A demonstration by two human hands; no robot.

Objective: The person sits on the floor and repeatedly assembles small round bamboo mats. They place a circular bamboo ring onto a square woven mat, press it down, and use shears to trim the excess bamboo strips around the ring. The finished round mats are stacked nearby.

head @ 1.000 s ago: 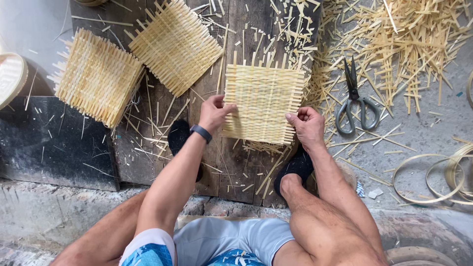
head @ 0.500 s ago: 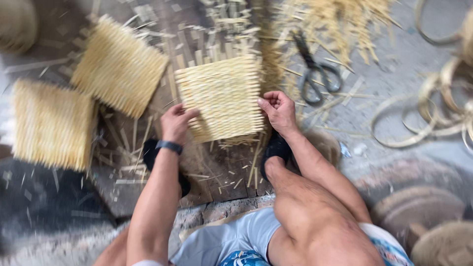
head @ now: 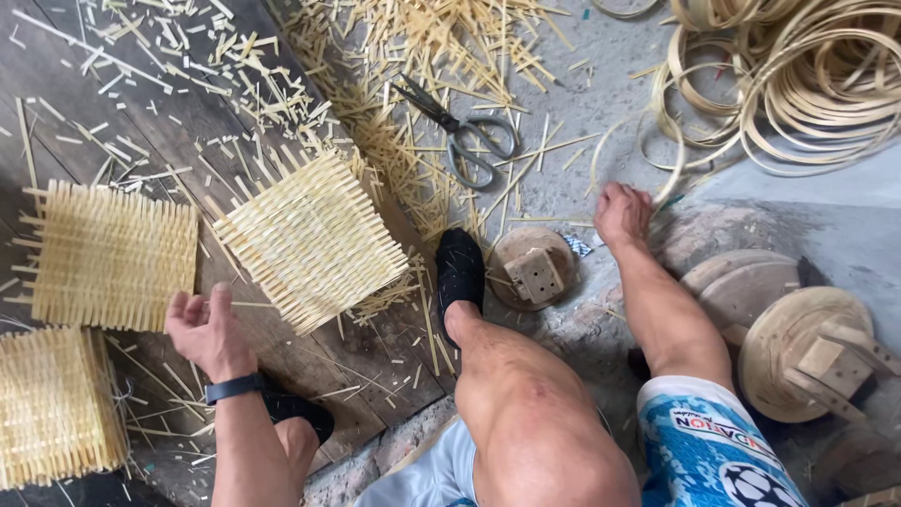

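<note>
head view, left hand: fingers loosely curled, a little apart, touching the near corner of the woven bamboo mat; nothing clamped.
right hand: fingers together, pressed on the concrete floor, holding nothing.
mat position: flat on the dark wooden board, tilted, between second mat and black sandal.
handling: judged best to lift by the woven body, not the loose stick ends.
edges: third mat bottom left; scissors well apart; bamboo hoops top right.
open room: little; strip offcuts litter board and floor, round wooden moulds crowd the right.
</note>
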